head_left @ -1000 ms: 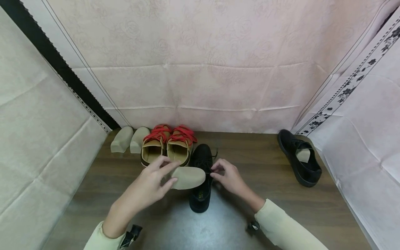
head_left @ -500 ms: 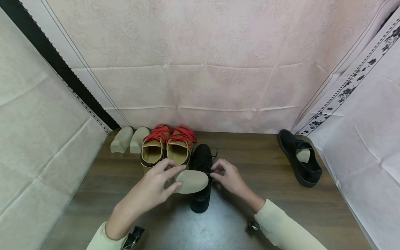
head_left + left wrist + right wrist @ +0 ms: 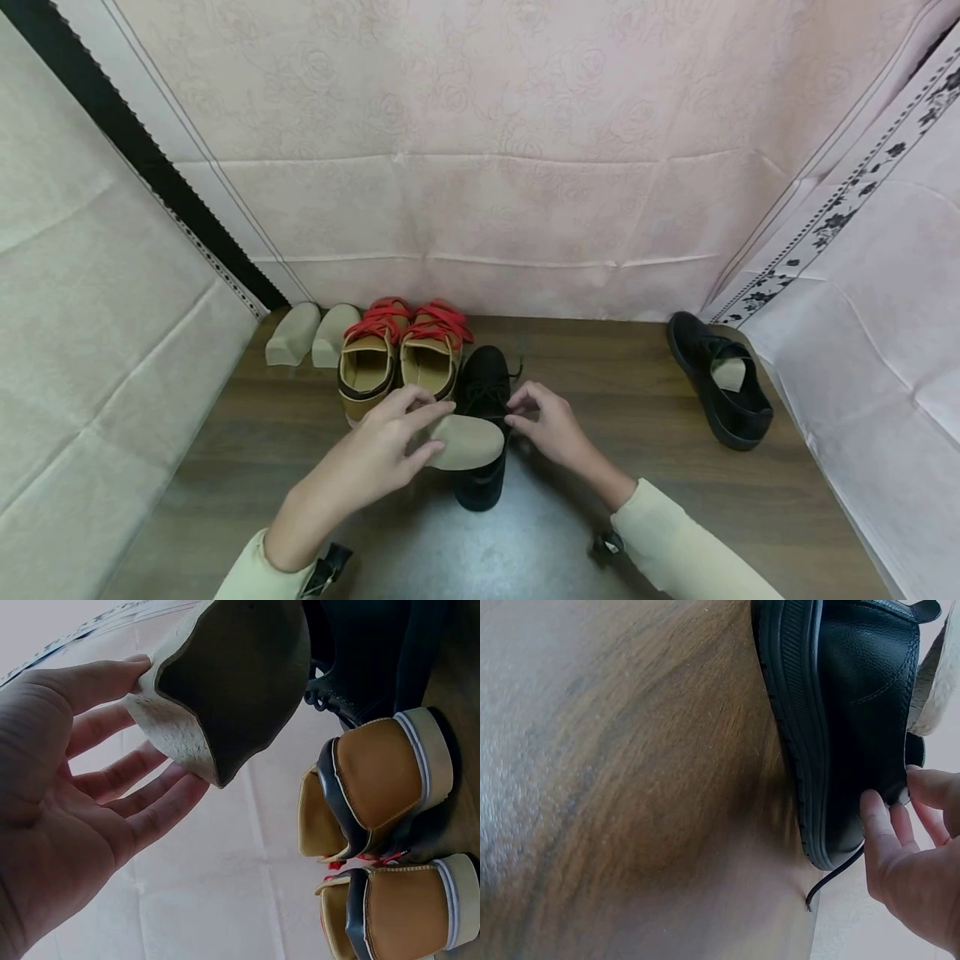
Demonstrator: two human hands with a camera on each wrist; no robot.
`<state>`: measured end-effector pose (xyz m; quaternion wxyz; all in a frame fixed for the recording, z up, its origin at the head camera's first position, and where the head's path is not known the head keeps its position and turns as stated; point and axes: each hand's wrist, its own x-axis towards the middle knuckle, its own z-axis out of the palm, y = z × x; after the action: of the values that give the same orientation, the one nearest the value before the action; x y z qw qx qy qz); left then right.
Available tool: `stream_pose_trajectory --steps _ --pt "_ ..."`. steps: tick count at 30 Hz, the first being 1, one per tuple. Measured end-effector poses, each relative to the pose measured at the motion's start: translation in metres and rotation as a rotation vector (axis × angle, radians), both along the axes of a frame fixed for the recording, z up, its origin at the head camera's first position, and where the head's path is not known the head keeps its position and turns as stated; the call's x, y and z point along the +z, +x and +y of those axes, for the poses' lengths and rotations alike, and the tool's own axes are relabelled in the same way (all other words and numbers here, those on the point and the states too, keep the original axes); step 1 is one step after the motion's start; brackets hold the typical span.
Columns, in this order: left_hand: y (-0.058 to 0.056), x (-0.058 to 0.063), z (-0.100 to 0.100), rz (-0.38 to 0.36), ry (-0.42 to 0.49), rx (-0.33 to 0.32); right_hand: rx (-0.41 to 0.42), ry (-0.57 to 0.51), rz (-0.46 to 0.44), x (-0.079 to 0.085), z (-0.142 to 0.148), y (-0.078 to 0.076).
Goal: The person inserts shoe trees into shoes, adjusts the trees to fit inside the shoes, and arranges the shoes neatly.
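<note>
My left hand (image 3: 390, 442) grips a beige foot-shaped shoe insert (image 3: 468, 442) by its thicker end, thumb on one side and fingertips on the other. Its rounded end hangs over the opening of a black lace-up shoe (image 3: 486, 379) and hides part of it. In the left wrist view the insert (image 3: 247, 682) shows a dark hollow side. On the shoe's right side, my right hand (image 3: 551, 423) pinches the upper near the laces; in the right wrist view the thumb and fingers meet the top edge of the black shoe (image 3: 862, 705).
Two tan shoes with red laces (image 3: 365, 367) stand left of the black shoe, close beside it. Two more beige inserts (image 3: 292, 335) lie farther left against the cloth. A second black shoe (image 3: 720, 383) with an insert inside sits at the far right. Cloth walls enclose the wooden floor (image 3: 600, 367).
My left hand has moved slightly right and toward me, bringing the insert farther over the black shoe's opening. The right hand has stayed in place.
</note>
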<state>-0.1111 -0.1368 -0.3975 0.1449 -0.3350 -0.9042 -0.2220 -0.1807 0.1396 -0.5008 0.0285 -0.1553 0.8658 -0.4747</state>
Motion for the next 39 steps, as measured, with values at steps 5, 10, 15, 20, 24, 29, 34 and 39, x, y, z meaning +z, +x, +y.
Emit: stream_pose_trajectory --steps 5,10,15,20,24,29,34,39 --pt "0.002 0.000 0.004 0.019 -0.027 -0.005 -0.001 0.003 -0.001 0.000 0.000 0.000" --pt "0.004 0.000 0.007 0.018 -0.042 0.002 0.003 0.001 -0.001 0.000 0.000 0.000" --pt "0.004 -0.003 0.011 0.000 -0.061 0.005 0.003 0.000 0.007 0.000 0.000 -0.001" --pt "0.002 -0.005 0.016 -0.015 -0.080 -0.003 0.006 0.001 0.013 0.000 -0.001 -0.001" --pt "0.001 -0.006 0.020 -0.013 -0.081 0.001 0.004 0.002 0.012 -0.001 -0.001 -0.001" --pt "0.002 -0.007 0.025 -0.009 -0.085 0.010 0.003 0.003 0.021 0.000 0.000 0.000" --pt "0.002 -0.010 0.030 -0.010 -0.085 0.021 0.012 -0.003 0.018 0.000 0.000 0.000" --pt "-0.001 -0.012 0.033 -0.023 -0.074 0.027 0.026 -0.015 0.022 0.000 0.000 0.000"
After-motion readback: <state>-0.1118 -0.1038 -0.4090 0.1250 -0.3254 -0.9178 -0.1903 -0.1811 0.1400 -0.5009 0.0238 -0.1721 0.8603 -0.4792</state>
